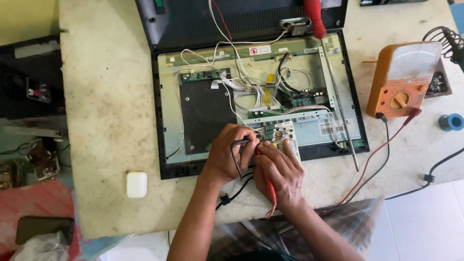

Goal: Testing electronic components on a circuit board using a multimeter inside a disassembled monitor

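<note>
Broadly, a stained pale worktable (106, 111) fills the view, and on it lies an opened flat monitor (251, 96), back cover off, circuit boards and white wiring exposed. Right of the monitor sits an orange analogue multimeter (403, 79), with a red and a black lead trailing from it. A long red-handled screwdriver (333, 82) rests across the monitor's right part. At the monitor's lower edge, the left hand (229, 154) pinches a black probe (240, 143) against a small board (278, 135); the right hand (278, 171), touching the left, grips a red probe (269, 186) at the same board. Left of the monitor, well apart, lies a small white case (136, 184).
</note>
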